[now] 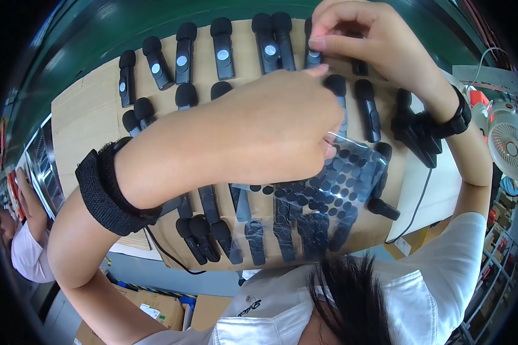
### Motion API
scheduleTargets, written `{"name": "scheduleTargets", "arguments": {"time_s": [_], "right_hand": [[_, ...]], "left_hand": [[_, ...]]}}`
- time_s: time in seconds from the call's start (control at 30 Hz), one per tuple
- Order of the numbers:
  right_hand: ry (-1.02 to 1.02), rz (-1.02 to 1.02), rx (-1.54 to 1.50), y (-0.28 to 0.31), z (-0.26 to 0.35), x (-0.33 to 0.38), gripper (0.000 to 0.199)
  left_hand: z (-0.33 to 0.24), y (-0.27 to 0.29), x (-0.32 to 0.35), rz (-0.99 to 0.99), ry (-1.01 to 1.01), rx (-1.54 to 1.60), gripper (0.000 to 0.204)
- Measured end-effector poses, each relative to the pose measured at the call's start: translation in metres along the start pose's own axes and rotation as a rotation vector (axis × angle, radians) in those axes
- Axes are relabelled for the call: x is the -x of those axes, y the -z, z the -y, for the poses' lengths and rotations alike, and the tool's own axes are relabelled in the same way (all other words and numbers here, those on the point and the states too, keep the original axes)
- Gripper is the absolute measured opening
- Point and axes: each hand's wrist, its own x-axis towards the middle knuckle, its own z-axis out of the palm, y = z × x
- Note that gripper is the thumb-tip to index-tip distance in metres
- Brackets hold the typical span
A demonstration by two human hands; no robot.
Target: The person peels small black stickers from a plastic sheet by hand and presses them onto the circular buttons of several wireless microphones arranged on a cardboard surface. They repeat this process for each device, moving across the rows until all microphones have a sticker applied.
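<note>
Several black handheld microphones with foam heads lie in rows on a cardboard sheet (101, 95). In the far row, several have a pale round spot, such as this microphone (223, 52). My left hand (293, 123) reaches across the board, its fingers closed on the edge of a clear plastic sheet of black round stickers (342, 178). The sheet hangs over the nearer microphones. My right hand (374, 40) is at the far row, thumb and forefinger pinched over a spotted microphone (313, 57); anything between those fingertips is hidden. My left thumb tip is close to that microphone.
Black straps with devices circle both wrists, one beside the right wrist (417, 126); cables trail from them. A white fan (507, 144) stands at the right. Cardboard boxes (126, 313) sit below the table's near edge. Another person's arm (31, 201) shows at far left.
</note>
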Motion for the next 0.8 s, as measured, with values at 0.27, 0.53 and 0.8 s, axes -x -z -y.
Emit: {"name": "scheduleTargets", "arguments": {"time_s": [0.27, 0.53, 0.8], "right_hand": [[0.028, -0.009, 0.101, -0.002, 0.002, 0.000, 0.006], [0.038, -0.027, 0.077, -0.005, 0.001, 0.002, 0.005], [0.099, -0.039, 0.219, -0.010, -0.008, 0.004, 0.015]], "left_hand": [[0.001, 0.000, 0.001, -0.012, 0.017, 0.032, 0.015], [0.001, 0.001, 0.002, 0.014, 0.022, 0.044, 0.016], [0.003, 0.004, 0.001, 0.037, 0.040, 0.074, 0.013]]}}
